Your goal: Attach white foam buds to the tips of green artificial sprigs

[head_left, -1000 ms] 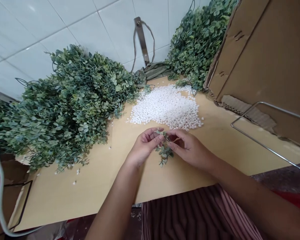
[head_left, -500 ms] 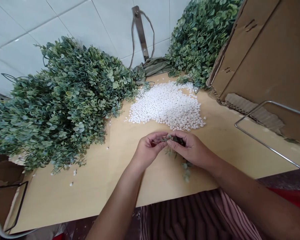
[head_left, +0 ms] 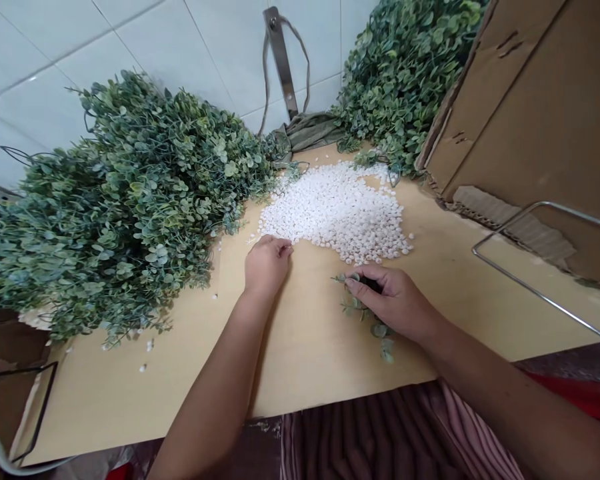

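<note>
My right hand (head_left: 397, 297) is closed on a sprig of artificial greenery (head_left: 355, 303), whose small leaves poke out left of the fingertips and hang below the palm. At the lower left edge of a pile of small white plastic pieces (head_left: 330, 207), my left hand (head_left: 269, 265) has its fingers pinched together. Whatever lies between those fingertips is too small or hidden to make out. The white pieces look like little round caps spread loosely on the table (head_left: 310, 347).
A big heap of artificial greenery (head_left: 145, 193) fills the left side, with a second heap (head_left: 400, 80) at the back right. A cardboard box (head_left: 540, 120) and a bent metal wire frame (head_left: 525, 287) stand on the right. A metal strap with cord (head_left: 281, 63) leans against the tiled wall.
My left hand has come away from the sprig and moved left and forward to the edge of the white pile. My right hand keeps the sprig, shifted slightly right.
</note>
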`<state>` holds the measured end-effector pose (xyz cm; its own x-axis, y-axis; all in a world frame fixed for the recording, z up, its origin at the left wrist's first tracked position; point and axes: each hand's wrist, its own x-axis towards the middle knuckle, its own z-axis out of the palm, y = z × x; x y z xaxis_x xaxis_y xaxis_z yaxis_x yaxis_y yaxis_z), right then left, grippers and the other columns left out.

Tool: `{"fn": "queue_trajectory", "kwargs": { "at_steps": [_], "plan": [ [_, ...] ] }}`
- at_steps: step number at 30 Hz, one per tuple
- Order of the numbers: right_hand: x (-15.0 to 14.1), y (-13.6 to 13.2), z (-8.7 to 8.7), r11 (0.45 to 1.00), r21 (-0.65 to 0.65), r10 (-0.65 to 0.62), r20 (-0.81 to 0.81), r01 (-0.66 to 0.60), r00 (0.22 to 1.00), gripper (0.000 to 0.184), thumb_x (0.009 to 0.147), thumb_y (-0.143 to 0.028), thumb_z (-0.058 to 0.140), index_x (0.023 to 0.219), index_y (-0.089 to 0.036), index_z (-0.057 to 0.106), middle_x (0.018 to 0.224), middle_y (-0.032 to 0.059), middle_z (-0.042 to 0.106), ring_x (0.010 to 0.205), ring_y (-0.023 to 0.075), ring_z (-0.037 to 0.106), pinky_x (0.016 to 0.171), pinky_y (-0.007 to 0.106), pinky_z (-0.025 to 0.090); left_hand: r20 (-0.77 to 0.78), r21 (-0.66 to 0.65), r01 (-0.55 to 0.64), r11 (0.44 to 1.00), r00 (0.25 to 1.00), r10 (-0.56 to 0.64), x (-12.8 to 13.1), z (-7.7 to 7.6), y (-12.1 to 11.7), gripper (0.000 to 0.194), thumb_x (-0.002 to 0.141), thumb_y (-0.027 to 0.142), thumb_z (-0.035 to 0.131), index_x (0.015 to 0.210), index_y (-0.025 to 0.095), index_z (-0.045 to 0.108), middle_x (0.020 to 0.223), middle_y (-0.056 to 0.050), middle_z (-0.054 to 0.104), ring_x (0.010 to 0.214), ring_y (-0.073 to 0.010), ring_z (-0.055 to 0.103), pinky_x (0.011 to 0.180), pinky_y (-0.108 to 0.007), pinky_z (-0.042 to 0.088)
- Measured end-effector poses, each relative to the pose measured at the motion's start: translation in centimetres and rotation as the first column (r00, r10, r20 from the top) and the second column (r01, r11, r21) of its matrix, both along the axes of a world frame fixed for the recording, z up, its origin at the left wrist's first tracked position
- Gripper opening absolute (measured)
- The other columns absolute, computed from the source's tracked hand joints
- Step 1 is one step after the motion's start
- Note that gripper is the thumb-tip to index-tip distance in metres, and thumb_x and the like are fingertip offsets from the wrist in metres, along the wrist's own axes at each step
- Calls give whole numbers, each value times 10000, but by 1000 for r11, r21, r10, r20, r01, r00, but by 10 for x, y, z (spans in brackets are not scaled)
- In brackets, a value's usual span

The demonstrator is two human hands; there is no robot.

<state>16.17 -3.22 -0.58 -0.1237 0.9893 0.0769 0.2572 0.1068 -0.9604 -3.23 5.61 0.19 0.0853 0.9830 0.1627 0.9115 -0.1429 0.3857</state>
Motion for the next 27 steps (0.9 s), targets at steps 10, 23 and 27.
{"fn": "queue_trajectory", "kwargs": {
  "at_steps": [10, 23, 27],
  "plan": [
    [2, -1, 2, 998, -57, -25, -82, 21, 996, 184, 754, -324, 536, 669, -166, 574, 549, -26, 489, 503, 105, 440, 482, 225, 371, 729, -260, 41, 965, 664, 168, 13, 14, -19, 63, 657, 211, 661, 689, 160, 643, 606, 4, 626, 554, -114, 537, 561, -239, 407],
    [2, -3, 8, 998, -59, -25, -106, 19, 994, 118, 709, -264, 526, 637, -175, 553, 542, -29, 498, 504, 103, 441, 479, 223, 370, 908, -418, 331, 846, 144, 393, 46, 8, -80, 263, 580, 211, 766, 837, 188, 719, 701, -4, 695, 597, -78, 575, 584, -196, 420],
    [1, -3, 8, 999, -45, -33, -74, 30, 997, 120, 709, -263, 536, 633, -175, 564, 552, -21, 527, 520, 110, 460, 500, 230, 397, 902, -431, 345, 834, 158, 401, 46, 5, -80, 216, 581, 233, 765, 791, 193, 736, 635, -3, 675, 608, -93, 569, 609, -220, 438]
  ]
}}
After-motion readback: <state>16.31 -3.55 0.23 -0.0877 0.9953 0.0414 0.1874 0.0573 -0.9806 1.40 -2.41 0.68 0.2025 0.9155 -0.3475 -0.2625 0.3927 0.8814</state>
